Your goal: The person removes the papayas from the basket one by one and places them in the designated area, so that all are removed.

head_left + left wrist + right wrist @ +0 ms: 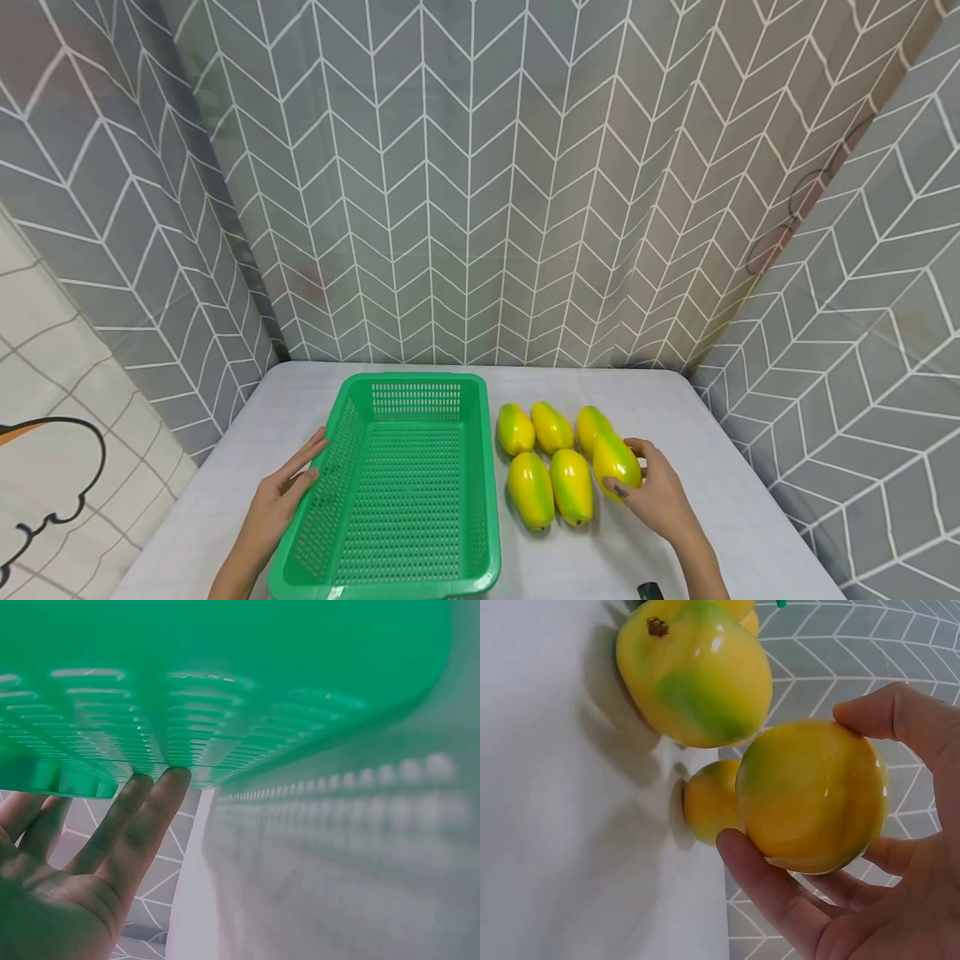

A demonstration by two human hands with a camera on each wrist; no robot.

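Note:
My right hand (660, 493) grips a yellow-green papaya (615, 463) at the right end of a group of them. In the right wrist view, the thumb and fingers hold this papaya (814, 796) from opposite sides, raised off the table. Another papaya (709, 802) shows behind it, and a bigger-looking one (694, 679) lies beside it. On the left stands a green plastic basket (491, 500) with slotted walls and nothing inside. My left hand (273, 504) rests at its left rim. Seen from the left wrist, extended fingertips (176, 778) touch the basket's outer wall (225, 645).
Several more papayas, such as the front left one (531, 492), lie in two rows right of the basket. A small black object (649, 591) shows at the bottom edge. The white-covered table (750, 533) ends at a grey patterned curtain (465, 208), with more curtain on both sides.

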